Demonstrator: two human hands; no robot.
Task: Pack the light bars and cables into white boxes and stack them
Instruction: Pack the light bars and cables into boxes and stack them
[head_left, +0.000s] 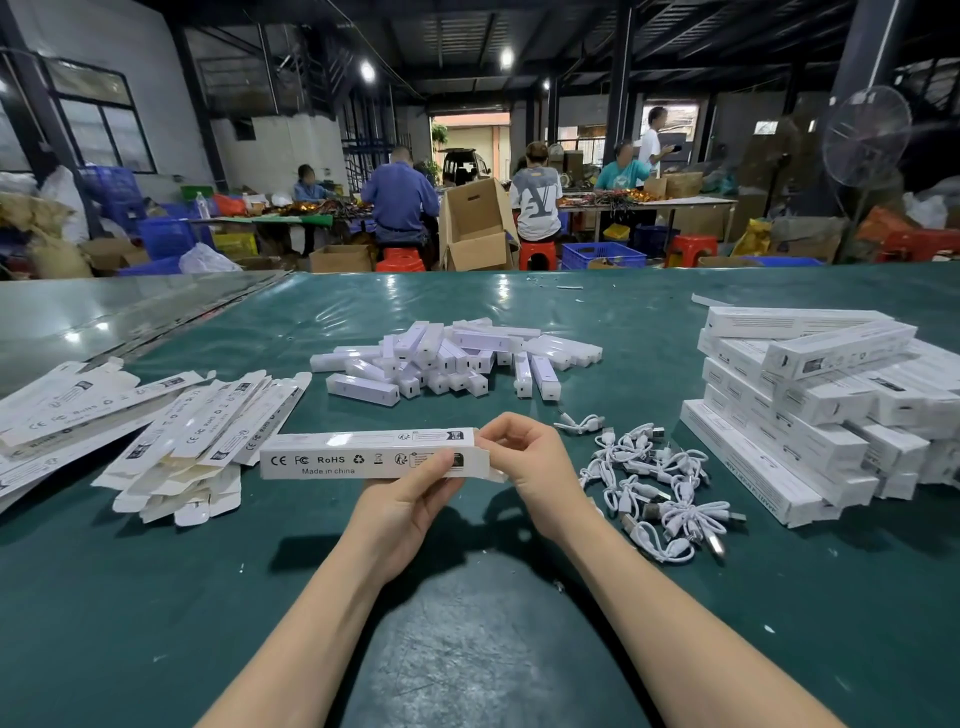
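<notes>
A long white box (358, 453) printed "CE FC RoHS Made in china" is held level above the green table (467, 649). My left hand (410, 499) grips it from below near its right end, thumb on the front face. At that right end my right hand (524, 457) pinches the box's end flap. Behind lies a heap of white light bars (447, 358). White coiled cables (654, 483) are piled to the right. Packed white boxes (826, 410) are stacked at the far right.
Several flat unfolded white cartons (171, 436) are spread on the left of the table. A glossy grey sheet (114, 312) covers the far left. Beyond the table's far edge people sit at benches among cardboard boxes, blue crates and red stools.
</notes>
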